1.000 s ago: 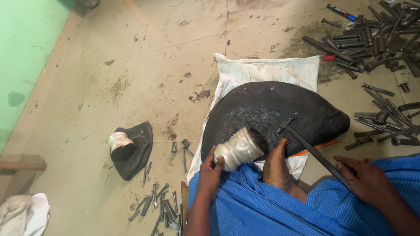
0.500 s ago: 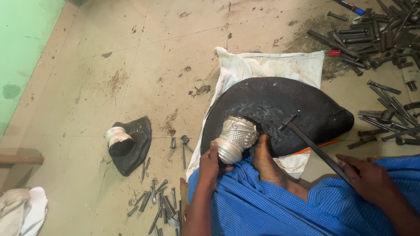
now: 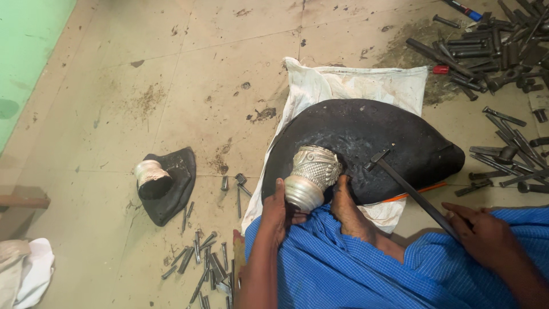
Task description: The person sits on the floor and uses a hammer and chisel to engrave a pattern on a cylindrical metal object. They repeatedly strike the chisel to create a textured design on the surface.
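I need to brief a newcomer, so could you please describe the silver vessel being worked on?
Find the big black mound on the white cloth. At its near edge the left hand steadies an embossed silver vessel; unlike the other silvery piece, it shows patterned bands.

Left hand (image 3: 279,213) steadies silver vessel (image 3: 311,174); right hand (image 3: 486,234) grips hammer (image 3: 413,191).

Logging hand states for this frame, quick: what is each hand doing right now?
Left hand: closed on the base of the embossed silver vessel.
Right hand: closed around the hammer handle.
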`<move>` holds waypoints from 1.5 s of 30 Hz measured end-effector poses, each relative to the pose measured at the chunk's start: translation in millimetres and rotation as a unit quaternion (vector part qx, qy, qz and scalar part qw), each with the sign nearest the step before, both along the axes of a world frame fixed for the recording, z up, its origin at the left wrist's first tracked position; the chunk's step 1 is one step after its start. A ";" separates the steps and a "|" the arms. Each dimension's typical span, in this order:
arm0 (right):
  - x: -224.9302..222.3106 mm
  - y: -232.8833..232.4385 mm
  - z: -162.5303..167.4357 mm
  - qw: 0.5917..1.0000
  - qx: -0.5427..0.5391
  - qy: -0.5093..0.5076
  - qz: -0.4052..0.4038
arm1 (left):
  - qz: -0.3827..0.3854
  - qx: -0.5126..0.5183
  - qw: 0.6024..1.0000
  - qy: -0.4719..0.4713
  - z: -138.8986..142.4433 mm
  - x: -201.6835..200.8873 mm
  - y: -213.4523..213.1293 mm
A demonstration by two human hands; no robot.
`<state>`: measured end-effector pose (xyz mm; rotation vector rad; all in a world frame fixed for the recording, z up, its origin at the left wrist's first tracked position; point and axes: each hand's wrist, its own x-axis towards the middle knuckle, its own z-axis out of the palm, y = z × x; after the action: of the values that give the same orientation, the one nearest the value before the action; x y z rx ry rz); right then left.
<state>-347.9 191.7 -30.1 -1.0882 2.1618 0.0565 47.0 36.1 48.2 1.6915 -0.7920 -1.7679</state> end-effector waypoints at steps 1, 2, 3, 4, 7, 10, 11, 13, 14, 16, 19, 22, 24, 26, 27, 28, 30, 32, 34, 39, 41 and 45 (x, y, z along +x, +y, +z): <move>0.0 0.0 0.1 1.000 0.008 -0.004 -0.008 | -0.009 -0.002 1.000 0.005 0.4 -0.5 0.2; 0.2 0.4 -0.3 1.000 -0.003 0.000 -0.006 | -0.018 -0.003 1.000 0.010 1.1 -0.3 1.3; 0.0 0.4 -0.6 1.000 -0.014 0.004 -0.002 | -0.025 -0.004 1.000 0.015 1.4 -1.1 2.1; 0.0 0.8 -1.6 1.000 -0.025 0.009 0.002 | -0.030 -0.004 0.999 0.013 1.6 -1.6 3.0; -1.3 0.5 -4.6 0.999 0.021 0.032 0.015 | -0.041 -0.009 0.999 0.013 1.0 -2.1 3.8; -2.3 0.0 -6.7 0.999 -0.035 0.032 0.018 | -0.049 -0.015 0.998 0.022 -1.9 -0.1 4.4; -2.3 -0.8 -6.6 1.000 -0.010 0.024 0.008 | -0.054 -0.013 0.998 0.020 -3.1 0.4 4.4; -2.6 -1.3 -7.3 0.999 0.040 0.009 -0.012 | -0.060 -0.015 0.998 0.018 -5.4 1.6 5.1; -2.4 -1.3 -7.0 1.000 0.022 0.019 -0.001 | -0.062 -0.019 0.998 0.019 -6.2 2.2 6.2; -1.1 -2.0 -4.4 0.999 -0.013 0.040 0.022 | -0.067 -0.026 0.997 0.019 -6.6 1.7 6.7; 0.8 -2.8 2.0 1.000 0.008 0.013 -0.003 | -0.070 -0.034 0.997 0.015 -4.0 -1.1 7.7; 2.1 -2.0 7.7 1.000 0.009 0.018 0.000 | -0.061 -0.044 0.997 -0.007 -0.9 -4.7 9.5; 1.8 -0.7 8.9 1.000 0.002 0.013 -0.004 | -0.056 -0.053 0.996 -0.036 -2.5 -6.5 11.0; 1.6 1.1 7.4 0.998 -0.067 -0.009 0.003 | -0.056 -0.059 0.994 -0.073 -8.3 -5.8 12.0; 2.5 1.3 5.4 0.991 -0.132 -0.028 0.011 | -0.057 -0.062 0.992 -0.090 -12.8 -4.9 12.1; 2.4 2.9 3.5 0.979 -0.197 -0.044 0.018 | -0.060 -0.064 0.991 -0.102 -18.1 -3.0 12.1; 4.7 4.1 -1.7 0.997 -0.059 -0.039 -0.013 | -0.079 -0.068 0.988 -0.116 -29.7 1.1 11.2; 8.0 4.3 -6.8 0.944 -0.308 -0.112 0.033 | -0.100 -0.111 0.985 -0.084 -38.2 7.6 11.1; 12.6 3.5 -8.2 0.950 -0.245 -0.177 -0.079 | -0.171 -0.247 0.928 -0.219 -45.1 8.1 9.8; 23.1 1.5 -1.9 0.926 -0.364 -0.098 0.007 | -0.185 -0.226 0.798 -0.527 -57.4 -13.0 21.5; 26.0 0.2 9.8 0.937 -0.331 -0.110 -0.032 | -0.125 -0.273 0.794 -0.528 -64.0 -29.0 23.5; 28.9 -3.1 32.3 0.950 -0.272 -0.144 -0.049 | -0.020 -0.358 0.806 -0.471 -65.2 -48.8 16.5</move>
<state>-318.9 188.7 2.2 -1.1905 2.0015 -0.7403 -1.8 52.7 -17.0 1.8935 -1.6428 -0.3563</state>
